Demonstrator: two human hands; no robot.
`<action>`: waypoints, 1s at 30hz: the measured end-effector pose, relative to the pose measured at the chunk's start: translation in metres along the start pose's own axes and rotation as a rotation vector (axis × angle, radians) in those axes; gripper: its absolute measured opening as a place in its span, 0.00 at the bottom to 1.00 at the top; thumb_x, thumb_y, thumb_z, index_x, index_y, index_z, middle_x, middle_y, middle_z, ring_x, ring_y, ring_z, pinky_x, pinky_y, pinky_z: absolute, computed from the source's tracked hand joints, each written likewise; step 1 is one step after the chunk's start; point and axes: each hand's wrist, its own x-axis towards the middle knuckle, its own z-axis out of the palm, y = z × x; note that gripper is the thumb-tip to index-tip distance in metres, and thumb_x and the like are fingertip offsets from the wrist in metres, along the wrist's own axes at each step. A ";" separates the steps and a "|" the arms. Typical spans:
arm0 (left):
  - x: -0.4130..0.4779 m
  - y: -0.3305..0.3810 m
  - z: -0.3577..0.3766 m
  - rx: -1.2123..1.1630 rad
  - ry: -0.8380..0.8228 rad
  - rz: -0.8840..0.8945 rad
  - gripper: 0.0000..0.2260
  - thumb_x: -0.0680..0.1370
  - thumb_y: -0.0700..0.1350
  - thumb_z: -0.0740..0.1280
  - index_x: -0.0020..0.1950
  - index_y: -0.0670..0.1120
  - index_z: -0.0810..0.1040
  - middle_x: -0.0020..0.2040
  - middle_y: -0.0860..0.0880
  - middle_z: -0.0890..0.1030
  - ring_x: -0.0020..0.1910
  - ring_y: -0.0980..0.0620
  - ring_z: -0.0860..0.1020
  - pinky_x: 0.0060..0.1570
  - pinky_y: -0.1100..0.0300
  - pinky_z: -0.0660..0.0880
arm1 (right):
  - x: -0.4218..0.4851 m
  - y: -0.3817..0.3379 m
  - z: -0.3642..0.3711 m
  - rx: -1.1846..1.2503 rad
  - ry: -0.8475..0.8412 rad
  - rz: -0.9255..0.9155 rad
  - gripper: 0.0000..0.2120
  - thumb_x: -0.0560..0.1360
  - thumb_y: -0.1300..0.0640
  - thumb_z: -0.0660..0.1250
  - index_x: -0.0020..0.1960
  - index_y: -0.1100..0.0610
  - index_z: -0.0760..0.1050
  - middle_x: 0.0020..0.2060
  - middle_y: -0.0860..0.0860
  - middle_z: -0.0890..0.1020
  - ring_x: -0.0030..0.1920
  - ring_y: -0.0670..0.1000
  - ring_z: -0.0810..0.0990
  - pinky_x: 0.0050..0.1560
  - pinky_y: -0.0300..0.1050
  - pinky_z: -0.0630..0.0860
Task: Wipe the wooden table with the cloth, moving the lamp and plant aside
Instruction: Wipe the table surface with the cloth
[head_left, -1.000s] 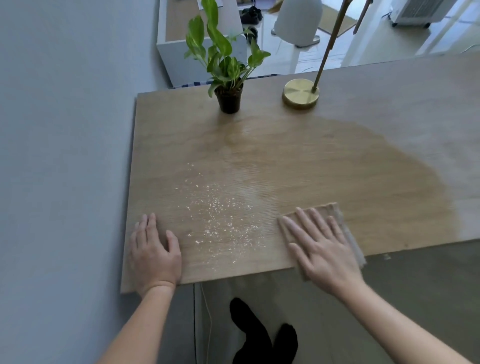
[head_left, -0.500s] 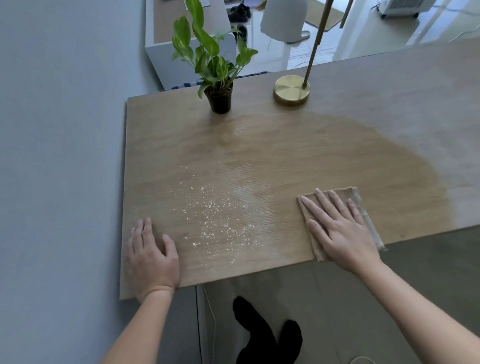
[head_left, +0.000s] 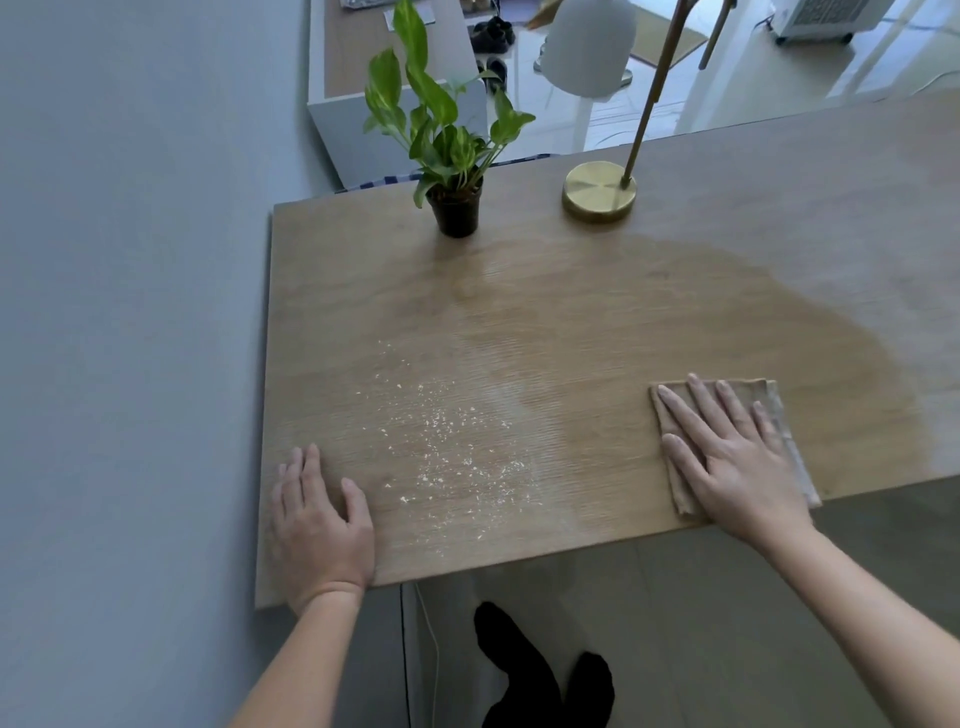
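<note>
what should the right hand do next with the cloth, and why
Probably slide the cloth left along the near edge into the crumbs. The right hand presses flat on it, inside the darker wiped patch, while the crumbs lie unwiped between it and the left hand, which rests flat near the wooden table's left corner.

Tan cloth (head_left: 779, 415); gold lamp (head_left: 599, 190) base; blk pot (head_left: 457, 215), grn lvs.

Bare forearms (head_left: 296, 665) and hands (head_left: 322, 525) (head_left: 737, 467), black socks (head_left: 511, 660).
</note>
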 end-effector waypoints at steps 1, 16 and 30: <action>0.000 0.000 0.000 0.000 0.001 -0.002 0.29 0.82 0.55 0.57 0.80 0.44 0.71 0.81 0.45 0.71 0.81 0.42 0.67 0.80 0.42 0.64 | -0.003 0.010 -0.001 0.001 -0.006 0.005 0.28 0.83 0.32 0.42 0.83 0.29 0.43 0.85 0.38 0.46 0.85 0.46 0.43 0.84 0.55 0.43; -0.001 -0.001 -0.001 0.016 -0.029 -0.013 0.29 0.83 0.56 0.57 0.82 0.46 0.70 0.82 0.47 0.69 0.82 0.46 0.64 0.82 0.45 0.62 | 0.058 -0.160 0.027 0.094 0.022 -0.038 0.29 0.85 0.34 0.42 0.85 0.35 0.43 0.86 0.44 0.43 0.85 0.53 0.40 0.83 0.60 0.38; 0.002 -0.002 0.000 0.035 -0.023 -0.012 0.29 0.83 0.56 0.56 0.82 0.46 0.70 0.82 0.47 0.70 0.82 0.45 0.65 0.81 0.46 0.62 | 0.143 -0.150 0.006 0.121 0.046 0.197 0.30 0.85 0.36 0.42 0.86 0.39 0.45 0.86 0.48 0.45 0.85 0.56 0.42 0.83 0.63 0.38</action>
